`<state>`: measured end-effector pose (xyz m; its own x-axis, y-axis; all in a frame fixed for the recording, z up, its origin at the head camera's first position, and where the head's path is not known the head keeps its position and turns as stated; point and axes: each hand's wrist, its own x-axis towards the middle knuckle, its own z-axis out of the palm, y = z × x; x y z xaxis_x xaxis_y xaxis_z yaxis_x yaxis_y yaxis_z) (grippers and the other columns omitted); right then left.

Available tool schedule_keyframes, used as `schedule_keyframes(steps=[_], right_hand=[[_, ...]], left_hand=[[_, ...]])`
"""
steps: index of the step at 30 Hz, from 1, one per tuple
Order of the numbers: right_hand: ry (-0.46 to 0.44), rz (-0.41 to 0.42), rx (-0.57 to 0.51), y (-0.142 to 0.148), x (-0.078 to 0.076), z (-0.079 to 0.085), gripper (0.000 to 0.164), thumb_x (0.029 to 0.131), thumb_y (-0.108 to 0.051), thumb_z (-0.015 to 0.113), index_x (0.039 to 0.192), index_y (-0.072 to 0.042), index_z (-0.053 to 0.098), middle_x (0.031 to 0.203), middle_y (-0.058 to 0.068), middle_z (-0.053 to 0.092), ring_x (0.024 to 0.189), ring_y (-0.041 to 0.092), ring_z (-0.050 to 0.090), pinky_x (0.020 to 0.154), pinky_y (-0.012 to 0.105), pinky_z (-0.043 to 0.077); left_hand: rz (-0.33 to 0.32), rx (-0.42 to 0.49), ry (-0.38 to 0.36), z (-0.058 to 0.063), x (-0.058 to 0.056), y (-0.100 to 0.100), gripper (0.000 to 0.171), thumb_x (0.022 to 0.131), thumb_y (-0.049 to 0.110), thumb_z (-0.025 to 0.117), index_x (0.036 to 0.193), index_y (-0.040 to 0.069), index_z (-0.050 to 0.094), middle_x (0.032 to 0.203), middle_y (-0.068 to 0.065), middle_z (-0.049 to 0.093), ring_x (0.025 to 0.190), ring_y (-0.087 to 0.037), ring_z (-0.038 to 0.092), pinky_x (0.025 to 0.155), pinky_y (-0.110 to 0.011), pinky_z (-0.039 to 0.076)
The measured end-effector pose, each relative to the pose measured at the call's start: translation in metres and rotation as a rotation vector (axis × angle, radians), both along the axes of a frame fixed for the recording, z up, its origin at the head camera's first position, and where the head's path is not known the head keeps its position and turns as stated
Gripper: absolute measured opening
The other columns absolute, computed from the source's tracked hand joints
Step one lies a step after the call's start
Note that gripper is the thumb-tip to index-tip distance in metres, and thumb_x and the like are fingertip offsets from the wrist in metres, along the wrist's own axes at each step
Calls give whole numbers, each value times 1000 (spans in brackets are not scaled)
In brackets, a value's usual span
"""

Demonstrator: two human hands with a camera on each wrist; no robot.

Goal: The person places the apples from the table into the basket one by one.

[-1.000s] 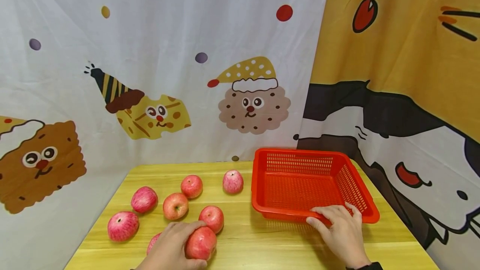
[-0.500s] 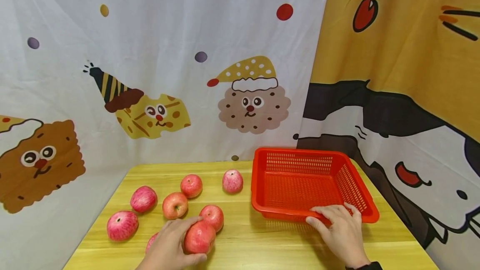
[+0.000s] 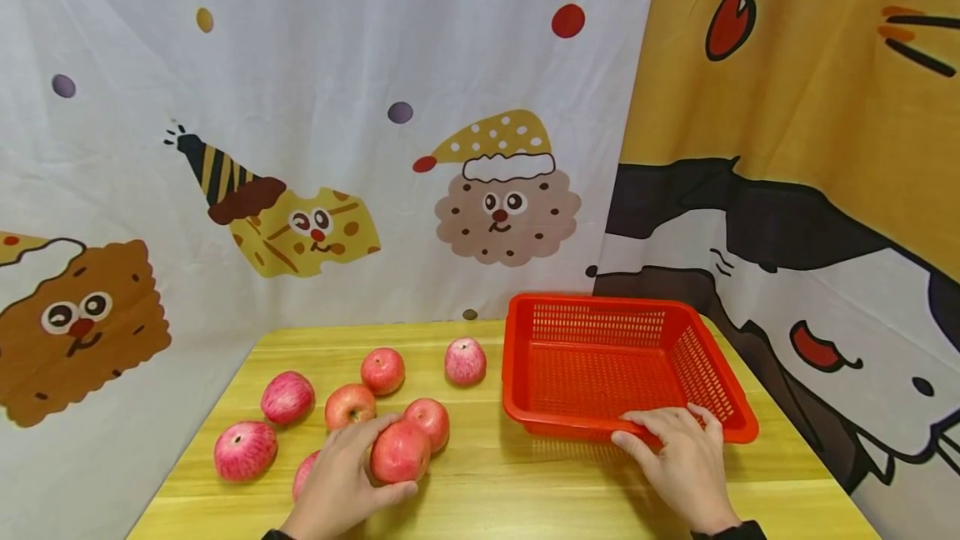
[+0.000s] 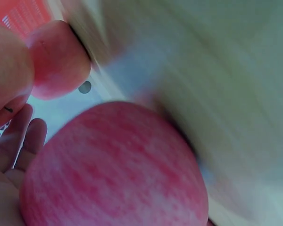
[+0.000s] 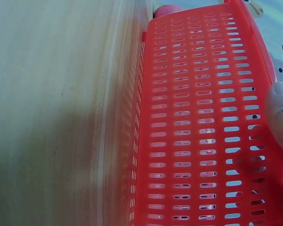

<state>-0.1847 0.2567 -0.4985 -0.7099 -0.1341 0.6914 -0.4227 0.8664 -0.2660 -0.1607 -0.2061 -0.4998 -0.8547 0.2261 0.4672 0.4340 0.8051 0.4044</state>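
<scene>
In the head view my left hand (image 3: 341, 469) holds a red apple (image 3: 401, 451), thumb on its near side and fingers over its far side. Right behind it sits another apple (image 3: 428, 424), which the held one overlaps. A striped pink apple (image 4: 118, 169) fills the lower part of the left wrist view, close under the hand; the head view shows only its edge. My right hand (image 3: 678, 461) grips the front rim of a red plastic basket (image 3: 555, 425), thumb outside and fingers over the edge. Slotted side wall (image 5: 193, 122) fills the right wrist view.
More apples lie on the wooden table (image 3: 480, 507): a pink one (image 3: 246, 450) at far left, a yellowish-red one (image 3: 350, 405) near the left fingers, and one (image 3: 465, 361) left of the basket. A cartoon-print curtain (image 3: 480, 48) hangs behind the table.
My left hand has moved a little away from the body with the held apple. The apple behind it has shifted slightly back and right. My right hand stays on the basket rim.
</scene>
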Motion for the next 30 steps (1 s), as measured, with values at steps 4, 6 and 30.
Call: schedule_keyframes(steps=[4,6,30], right_hand=[[11,1,1,1,-1,-1,35,65,-41,88,89,-18,78,83,0,73,88,21,56,91,59,26],[13,1,3,1,-2,-1,36,65,-42,88,89,-18,78,83,0,73,88,20,56,91,59,26],[5,-2,-3,1,0,-1,34,66,-43,88,89,-19,78,84,-1,73,89,22,56,90,59,27]], left_hand=[[21,42,15,-2,-7,4,88,61,66,83,134,23,59,124,5,59,114,-12,47,89,-50,46],[26,60,32,-3,-12,5,88,62,68,81,134,22,59,124,5,60,113,-13,48,88,-50,48],[-69,457,9,35,-37,73,83,69,45,88,137,21,47,123,3,58,104,-9,56,81,-44,56]])
